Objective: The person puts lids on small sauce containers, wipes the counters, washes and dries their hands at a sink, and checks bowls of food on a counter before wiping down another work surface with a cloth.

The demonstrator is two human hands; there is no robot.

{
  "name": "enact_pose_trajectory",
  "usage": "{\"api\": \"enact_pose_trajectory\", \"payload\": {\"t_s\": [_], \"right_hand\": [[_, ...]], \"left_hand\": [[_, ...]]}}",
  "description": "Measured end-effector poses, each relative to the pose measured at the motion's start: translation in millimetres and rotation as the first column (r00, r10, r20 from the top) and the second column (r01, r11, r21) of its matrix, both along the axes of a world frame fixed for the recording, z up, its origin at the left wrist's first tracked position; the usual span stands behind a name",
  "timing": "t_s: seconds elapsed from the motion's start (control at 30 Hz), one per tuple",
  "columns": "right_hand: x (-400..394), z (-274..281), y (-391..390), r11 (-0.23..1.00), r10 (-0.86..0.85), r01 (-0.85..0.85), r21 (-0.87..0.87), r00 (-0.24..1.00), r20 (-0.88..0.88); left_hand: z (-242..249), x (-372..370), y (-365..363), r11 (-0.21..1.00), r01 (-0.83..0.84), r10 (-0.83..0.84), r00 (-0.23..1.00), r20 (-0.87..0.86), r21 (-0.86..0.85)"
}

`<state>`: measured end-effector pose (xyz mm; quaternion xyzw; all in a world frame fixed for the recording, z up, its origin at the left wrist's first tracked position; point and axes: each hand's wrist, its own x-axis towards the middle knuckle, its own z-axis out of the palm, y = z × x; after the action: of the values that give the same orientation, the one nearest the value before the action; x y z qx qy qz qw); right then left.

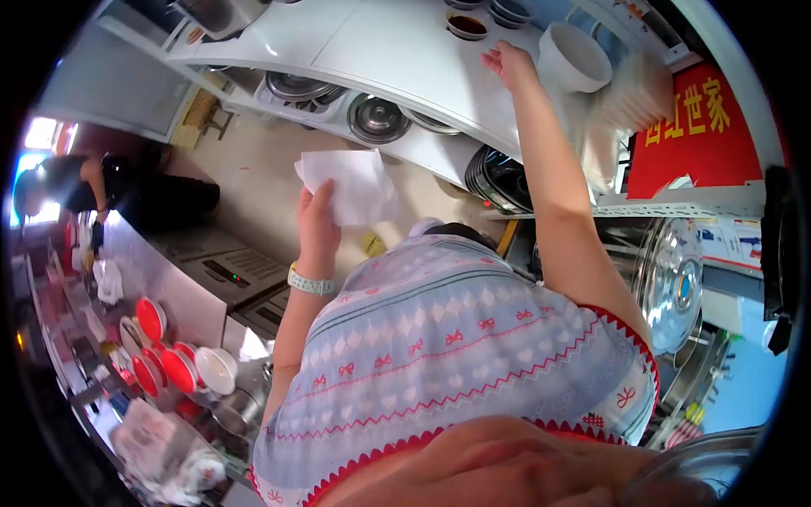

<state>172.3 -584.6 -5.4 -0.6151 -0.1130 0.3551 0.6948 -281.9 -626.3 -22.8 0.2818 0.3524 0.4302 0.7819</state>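
Note:
My left hand [319, 221] is closed on a thin white paper sheet [359, 188], which looks like a napkin, with the thumb on top. Over the white counter [380, 38], my right arm is stretched out. My right hand [508, 64] has its fingers curled together; whether something small is in them, I cannot make out. Just beyond those fingers sits a small bowl of dark sauce [467, 26]. More small dishes [510, 12] stand behind it, and a large white bowl [574, 57] is to the right of the hand.
Below the counter, a shelf holds metal lids [378, 117] and stacked black pans [498, 179]. A red sign [697, 131] hangs at the right. On the left, a person in dark clothes [144, 188] stands by a steel worktop [165, 258]; red bowls [179, 368] sit nearer me.

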Motion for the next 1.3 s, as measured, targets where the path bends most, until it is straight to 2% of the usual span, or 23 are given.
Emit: {"api": "enact_pose_trajectory", "payload": {"t_s": [0.07,0.13,0.27,0.33,0.37,0.43,0.47,0.53,0.57,0.63,0.67,0.7,0.77,0.87,0.9,0.97,1.0,1.03,1.1,1.13,1.17,1.23,1.3], "right_hand": [[19.3,-9.4,30.7,0.994,-0.069,0.073,-0.077,0.996,0.054],[39.5,-21.2,49.2,0.967,-0.044,0.099,-0.237,0.973,0.228],[69.1,-44.4,64.1,0.942,0.026,0.072,-0.329,0.958,0.285],[84.8,-45.1,75.7,0.853,0.245,-0.029,-0.522,0.904,0.350],[89.3,-43.8,81.5,0.853,0.240,-0.022,-0.521,0.904,0.354],[78.6,-51.4,71.9,0.940,0.086,0.013,-0.342,0.958,0.272],[72.9,-44.3,70.0,0.938,0.083,0.018,-0.347,0.958,0.274],[62.8,-25.1,62.8,0.983,-0.024,0.065,-0.172,0.973,0.231],[60.3,-17.8,57.8,0.982,-0.025,0.068,-0.178,0.972,0.233],[52.7,-5.4,46.0,0.997,-0.018,0.036,-0.071,0.971,0.238],[50.9,0.3,43.8,0.997,-0.027,0.045,-0.071,0.971,0.236],[47.5,5.3,41.4,0.994,-0.025,0.046,-0.099,0.979,0.205],[41.6,17.4,37.6,0.991,-0.035,0.057,-0.123,0.984,0.177],[20.1,40.2,30.2,0.999,-0.017,0.020,-0.049,0.997,0.075],[8.2,50.6,30.8,0.995,0.013,-0.005,-0.098,0.997,0.074],[-11.8,64.9,31.4,0.989,0.025,-0.015,-0.149,0.998,0.064],[-19.0,68.5,32.0,0.989,0.060,-0.051,-0.141,0.996,0.061],[-25.0,71.9,32.9,0.987,0.096,-0.087,-0.134,0.994,0.060],[-37.6,78.6,35.1,0.985,0.094,-0.084,-0.153,0.994,0.060],[-40.8,80.2,38.4,0.981,0.108,-0.096,-0.170,0.992,0.063],[-42.8,80.3,40.9,0.982,0.095,-0.084,-0.169,0.994,0.058],[-47.5,78.1,44.5,0.965,0.120,-0.094,-0.243,0.989,0.091],[-50.7,72.8,47.2,0.972,0.148,-0.128,-0.195,0.985,0.090]], "left_hand": [[-0.7,9.8,33.2,0.998,0.057,-0.057,0.998,-0.001,-0.007],[2.6,24.8,64.0,0.994,0.105,-0.105,0.994,0.003,-0.008],[11.1,60.2,104.6,0.985,0.172,-0.172,0.984,0.034,0.010],[18.0,78.0,127.1,0.982,0.188,-0.189,0.979,0.075,0.020],[20.5,88.0,138.4,0.981,0.192,-0.194,0.978,0.078,0.022],[19.3,98.4,148.8,0.974,0.224,-0.226,0.967,0.120,0.032],[21.3,106.3,156.1,0.973,0.229,-0.231,0.965,0.123,0.027],[25.1,121.9,167.5,0.971,0.240,-0.237,0.964,0.121,-0.006],[22.8,129.9,173.5,0.970,0.241,-0.238,0.963,0.124,-0.012],[10.8,145.6,188.0,0.947,0.283,-0.293,0.955,0.045,0.150],[4.8,155.7,196.2,0.872,0.333,-0.299,0.943,-0.148,0.359],[-0.6,167.4,205.2,0.869,0.344,-0.310,0.939,-0.153,0.355],[13.7,202.9,215.4,0.946,0.325,-0.314,0.900,0.301,0.015],[1.3,243.3,228.8,0.921,0.386,-0.380,0.854,0.355,0.059],[-0.2,253.1,230.5,0.915,0.399,-0.393,0.850,0.352,0.058],[1.8,269.1,228.2,0.895,0.444,-0.374,0.801,0.468,-0.044],[-6.8,277.7,227.4,0.888,0.453,-0.436,0.772,0.462,0.082],[-4.0,279.8,227.7,0.880,0.467,-0.449,0.766,0.461,0.080],[18.1,279.6,226.6,0.789,0.608,-0.435,0.657,0.616,-0.091],[46.4,271.9,220.8,0.806,0.583,-0.433,0.699,0.569,-0.103],[43.2,270.8,224.0,0.799,0.593,-0.442,0.696,0.566,-0.106],[32.5,265.2,228.7,0.701,0.713,-0.432,0.446,0.784,-0.020],[38.7,271.9,231.8,0.728,0.685,-0.458,0.510,0.728,-0.023]]}}
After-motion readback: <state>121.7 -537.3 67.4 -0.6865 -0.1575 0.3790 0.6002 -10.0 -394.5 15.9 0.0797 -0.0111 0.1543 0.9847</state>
